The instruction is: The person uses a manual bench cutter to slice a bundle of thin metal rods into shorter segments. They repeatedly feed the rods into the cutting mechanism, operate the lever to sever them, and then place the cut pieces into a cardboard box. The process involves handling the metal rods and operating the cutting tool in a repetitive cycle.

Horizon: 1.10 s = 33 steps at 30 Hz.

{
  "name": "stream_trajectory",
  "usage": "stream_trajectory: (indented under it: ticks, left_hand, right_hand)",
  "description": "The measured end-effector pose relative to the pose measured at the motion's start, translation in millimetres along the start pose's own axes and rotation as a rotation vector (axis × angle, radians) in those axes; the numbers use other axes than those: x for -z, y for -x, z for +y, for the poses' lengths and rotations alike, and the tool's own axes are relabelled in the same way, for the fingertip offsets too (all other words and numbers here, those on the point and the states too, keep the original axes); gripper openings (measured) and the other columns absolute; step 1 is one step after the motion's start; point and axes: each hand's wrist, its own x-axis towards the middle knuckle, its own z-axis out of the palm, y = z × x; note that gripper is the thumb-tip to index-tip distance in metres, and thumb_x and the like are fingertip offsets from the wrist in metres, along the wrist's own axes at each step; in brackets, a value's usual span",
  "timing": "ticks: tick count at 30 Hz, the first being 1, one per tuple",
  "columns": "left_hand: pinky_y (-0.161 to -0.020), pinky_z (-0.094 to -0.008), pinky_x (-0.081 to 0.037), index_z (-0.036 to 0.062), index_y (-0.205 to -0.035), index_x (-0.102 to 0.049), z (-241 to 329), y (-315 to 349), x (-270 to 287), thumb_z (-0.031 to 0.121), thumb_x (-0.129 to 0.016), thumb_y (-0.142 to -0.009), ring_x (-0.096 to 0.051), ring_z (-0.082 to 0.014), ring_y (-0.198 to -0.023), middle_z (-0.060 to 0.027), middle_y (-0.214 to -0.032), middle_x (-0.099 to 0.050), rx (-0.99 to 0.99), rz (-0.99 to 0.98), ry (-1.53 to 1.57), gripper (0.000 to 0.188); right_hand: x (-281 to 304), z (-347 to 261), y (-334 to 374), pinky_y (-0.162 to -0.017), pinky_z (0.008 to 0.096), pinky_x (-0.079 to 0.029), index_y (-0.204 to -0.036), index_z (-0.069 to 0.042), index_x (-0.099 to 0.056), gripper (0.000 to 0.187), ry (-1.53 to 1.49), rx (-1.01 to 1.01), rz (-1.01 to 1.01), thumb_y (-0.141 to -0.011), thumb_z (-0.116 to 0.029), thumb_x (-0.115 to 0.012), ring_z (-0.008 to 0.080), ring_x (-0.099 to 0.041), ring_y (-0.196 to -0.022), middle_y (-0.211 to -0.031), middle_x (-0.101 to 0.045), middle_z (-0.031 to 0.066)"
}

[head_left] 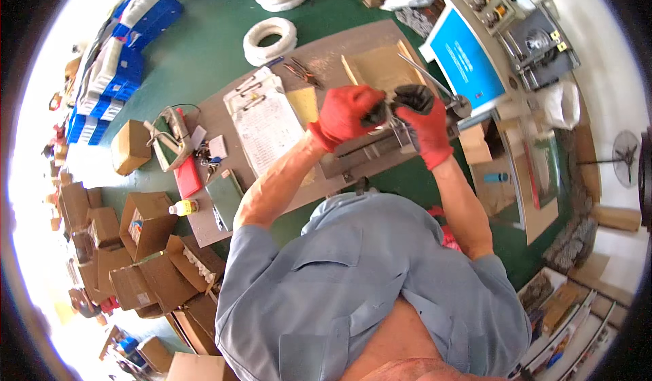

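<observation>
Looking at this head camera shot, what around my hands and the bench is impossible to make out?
In the head view:
What, if anything, is between the left hand and right hand: too small, partly covered by gloved fingers.
Writing on the papers: too small.
The red item beside the right forearm: partly hidden by the grey shirt.

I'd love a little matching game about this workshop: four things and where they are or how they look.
Things:
1. Right hand
2. White ring
3. Papers
4. Fan

Place or look:
A. On the tabletop
B. By the white wall
C. Gloved in red and black
D. On the green floor

Pairs: 1-C, 2-D, 3-A, 4-B
</observation>
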Motion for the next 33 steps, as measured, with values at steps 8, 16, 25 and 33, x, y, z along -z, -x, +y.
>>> stream_trajectory:
  ticks: [8,16,25,33]
  left_hand:
    - [-0.064,-0.0355,-0.053,0.0067,-0.102,-0.064,17.3,15.7,-21.1,0.011,-0.078,-0.063,-0.066,-0.0298,-0.074,-0.0099,-0.088,-0.067,0.186,0.201,0.214,0.042]
    - [-0.073,-0.0361,-0.052,0.0039,-0.104,-0.059,27.0,19.3,-29.9,0.003,-0.075,-0.067,-0.064,-0.0325,-0.083,-0.0156,-0.099,-0.064,0.272,0.337,0.261,0.04]
    - [-0.09,-0.0335,-0.048,0.0009,-0.127,-0.05,27.4,30.0,-50.3,0.0,-0.062,-0.079,-0.058,-0.0228,-0.107,-0.0132,-0.124,-0.058,0.692,0.416,0.747,0.05]
    - [-0.096,-0.0292,-0.044,-0.0013,-0.138,-0.042,17.8,28.3,-55.8,0.006,-0.064,-0.084,-0.054,-0.0155,-0.112,-0.0074,-0.125,-0.058,0.842,-0.116,1.226,0.059]
  right_hand:
    - [1.2,-16.6,9.5,-0.074,0.0287,-0.054,-0.103,-0.003,-0.065,0.033,0.181,0.212,0.096,-0.071,-0.002,-0.075,0.0109,-0.066,-0.081,-0.092,-0.071,0.0044]
    - [8.7,3.4,13.2,-0.068,0.0269,-0.05,-0.103,-0.002,-0.067,0.023,-0.339,-0.207,-0.016,-0.084,-0.015,-0.066,0.0109,-0.064,-0.077,-0.09,-0.069,0.0022]
    - [8.8,7.3,18.3,-0.06,0.0235,-0.043,-0.1,-0.006,-0.066,0.019,-0.21,-0.3,0.114,-0.086,-0.018,-0.064,0.01,-0.058,-0.068,-0.08,-0.065,-0.0004]
    - [23.0,30.8,12.0,-0.068,0.0255,-0.052,-0.103,-0.006,-0.064,0.014,-0.377,-0.149,-0.007,-0.091,-0.011,-0.059,0.0122,-0.063,-0.079,-0.089,-0.064,0.0041]
